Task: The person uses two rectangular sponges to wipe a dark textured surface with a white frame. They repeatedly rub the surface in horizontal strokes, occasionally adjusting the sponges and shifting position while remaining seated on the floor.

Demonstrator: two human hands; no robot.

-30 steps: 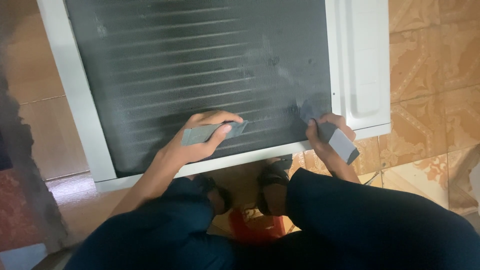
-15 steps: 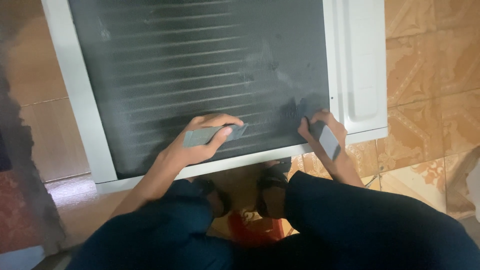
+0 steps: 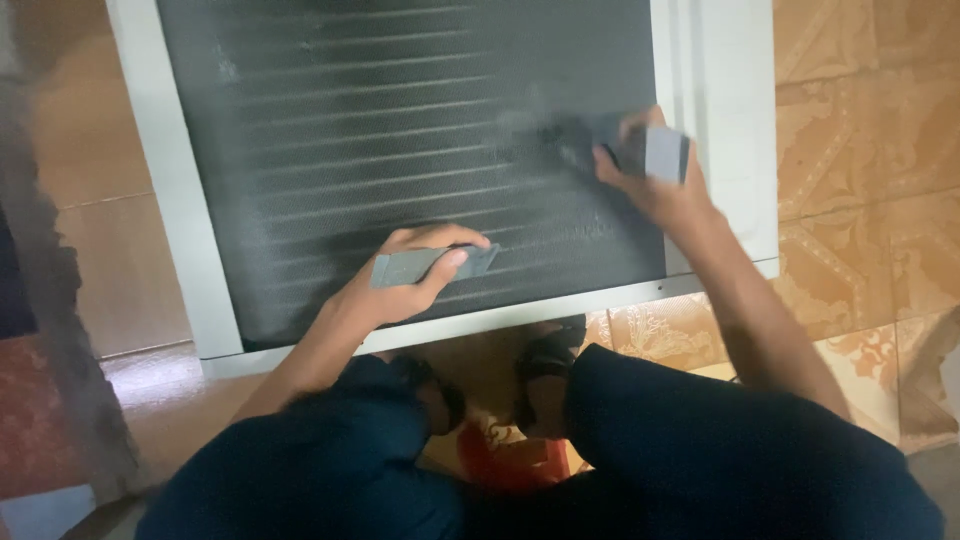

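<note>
A white-framed panel [image 3: 170,210] with a dark, finely ribbed fin surface [image 3: 400,130] lies on the floor before me. My left hand [image 3: 395,285] grips a grey block-shaped brush [image 3: 415,265] pressed flat on the lower part of the fins. My right hand [image 3: 650,185] holds a second grey block brush [image 3: 655,152] against the fins near the panel's right edge, higher up. Pale dust streaks run across the dark surface.
Orange patterned floor tiles [image 3: 860,220] lie to the right and below the panel. My knees in dark trousers [image 3: 720,450] and sandalled feet [image 3: 545,375] sit just below the frame's lower edge. A dark rough wall edge [image 3: 60,330] stands at the left.
My right hand has slid its brush from the lower right corner of the panel up along the right side of the fins. The left hand has stayed in about the same place.
</note>
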